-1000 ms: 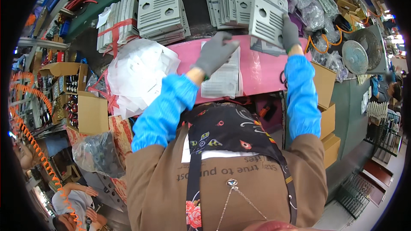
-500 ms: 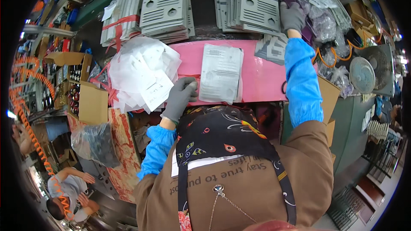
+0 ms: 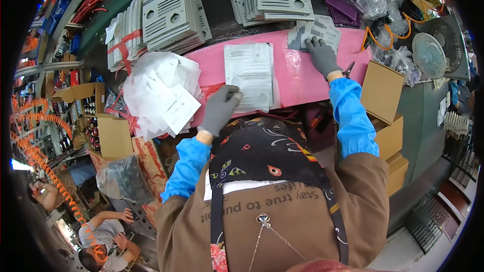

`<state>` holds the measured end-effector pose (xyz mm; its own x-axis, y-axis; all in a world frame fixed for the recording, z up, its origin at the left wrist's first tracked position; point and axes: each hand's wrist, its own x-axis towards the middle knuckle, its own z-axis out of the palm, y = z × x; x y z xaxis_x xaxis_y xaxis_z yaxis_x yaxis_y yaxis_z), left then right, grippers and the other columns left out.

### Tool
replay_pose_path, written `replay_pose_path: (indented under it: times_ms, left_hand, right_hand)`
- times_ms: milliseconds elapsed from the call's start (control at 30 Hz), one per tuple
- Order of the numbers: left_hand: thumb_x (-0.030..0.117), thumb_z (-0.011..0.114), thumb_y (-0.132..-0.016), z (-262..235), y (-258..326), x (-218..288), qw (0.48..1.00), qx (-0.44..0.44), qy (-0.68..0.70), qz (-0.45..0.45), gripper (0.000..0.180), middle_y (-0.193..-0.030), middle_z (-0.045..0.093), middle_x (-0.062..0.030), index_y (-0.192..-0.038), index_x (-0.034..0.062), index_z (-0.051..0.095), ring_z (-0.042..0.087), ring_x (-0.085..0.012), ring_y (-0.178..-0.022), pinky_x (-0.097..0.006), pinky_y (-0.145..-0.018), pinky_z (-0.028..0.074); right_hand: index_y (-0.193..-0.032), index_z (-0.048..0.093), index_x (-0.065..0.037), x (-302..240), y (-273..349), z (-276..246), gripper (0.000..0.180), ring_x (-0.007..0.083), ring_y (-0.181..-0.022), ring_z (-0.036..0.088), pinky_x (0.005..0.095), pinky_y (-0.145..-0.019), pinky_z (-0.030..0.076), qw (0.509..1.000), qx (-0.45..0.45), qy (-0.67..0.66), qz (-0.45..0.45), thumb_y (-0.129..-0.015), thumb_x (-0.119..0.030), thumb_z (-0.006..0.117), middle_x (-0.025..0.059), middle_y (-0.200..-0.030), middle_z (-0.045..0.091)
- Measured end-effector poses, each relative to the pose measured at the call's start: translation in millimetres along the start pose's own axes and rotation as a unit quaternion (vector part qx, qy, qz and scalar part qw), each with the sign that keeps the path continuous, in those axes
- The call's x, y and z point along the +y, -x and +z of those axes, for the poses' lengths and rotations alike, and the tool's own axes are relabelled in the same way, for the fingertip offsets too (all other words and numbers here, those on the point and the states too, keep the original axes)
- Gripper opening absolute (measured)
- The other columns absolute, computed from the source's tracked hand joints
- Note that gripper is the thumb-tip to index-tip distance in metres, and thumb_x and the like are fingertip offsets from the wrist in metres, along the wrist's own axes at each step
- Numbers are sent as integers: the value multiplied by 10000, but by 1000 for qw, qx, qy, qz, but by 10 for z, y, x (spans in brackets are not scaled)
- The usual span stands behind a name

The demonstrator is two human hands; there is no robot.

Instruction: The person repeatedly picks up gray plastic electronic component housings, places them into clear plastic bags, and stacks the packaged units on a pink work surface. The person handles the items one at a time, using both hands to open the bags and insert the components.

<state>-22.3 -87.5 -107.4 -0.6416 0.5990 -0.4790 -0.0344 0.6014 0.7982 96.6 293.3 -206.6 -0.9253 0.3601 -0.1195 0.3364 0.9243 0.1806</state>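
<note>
Wearing a brown top point(image 3: 302, 226) printed with dark lettering point(image 3: 282, 200), beneath a black apron point(image 3: 254, 158) patterned with leaves point(image 3: 232, 173), eye-like shapes point(image 3: 274, 171) and, on one strap point(image 3: 217, 226), pink flowers point(image 3: 218, 258). Covering left hand point(image 3: 220, 110) and right hand point(image 3: 324, 59) with grey gloves point(image 3: 323, 56); adding gathered bright-blue oversleeves point(image 3: 351, 118) and a pendant point(image 3: 263, 218) necklace.

A factory workshop: stacked slotted panels point(image 3: 169, 12), cardboard boxes point(image 3: 382, 90), coiled hoses point(image 3: 49, 172) (bright orange).

At your right, round fan point(image 3: 429, 55) stood near cardboard boxes point(image 3: 381, 90); at your left, plastic bag point(image 3: 121, 179) lay near open carton point(image 3: 115, 136), orange coiled hose point(image 3: 44, 168) beyond.
</note>
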Motion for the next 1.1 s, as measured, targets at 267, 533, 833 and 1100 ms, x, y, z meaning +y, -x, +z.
replay_pose_path:
  times_ms: [267, 533, 833, 1100]
  left_hand:
    - [295, 695, -849, 600, -586, 42, 902, 33, -349, 253, 250, -1001, 611, -123, -1031, 124, 671, 634, -312, -918, -446, -784, 520]
    - [212, 662, -873, -90, -517, -359, 937, 219, -224, 155, 115, -952, 605, -110, -925, 111, 647, 641, -306, -812, -422, -684, 509]
    - [259, 713, -824, 610, -601, -66, 871, 31, -357, 336, 155, -1034, 622, -41, -933, 152, 683, 616, -275, -992, -415, -795, 530]
    - [208, 674, -841, 552, -783, -288, 908, 62, -337, 240, 107, -945, 633, -112, -912, 132, 649, 642, -327, -822, -471, -724, 521]
  right_hand:
    - [-1343, 544, -121, -145, 189, -73, 421, 309, -1073, 647, 445, -842, 529, 987, 114, -85, 70, -924, -134, 500, 130, -1212, 659]
    - [-1376, 555, -153, -971, 1155, -828, 436, 333, -709, 641, 430, -608, 490, 884, 270, -346, 160, -942, -135, 528, 151, -887, 667]
    - [-1371, 567, -143, -1354, 1287, -1234, 408, 265, -562, 584, 380, -563, 456, 852, 221, -422, 217, -970, -136, 492, 176, -777, 633]
    - [-1356, 575, -142, -1439, 1358, -1202, 388, 300, -582, 606, 394, -574, 468, 855, 221, -424, 200, -975, -150, 501, 185, -777, 638]
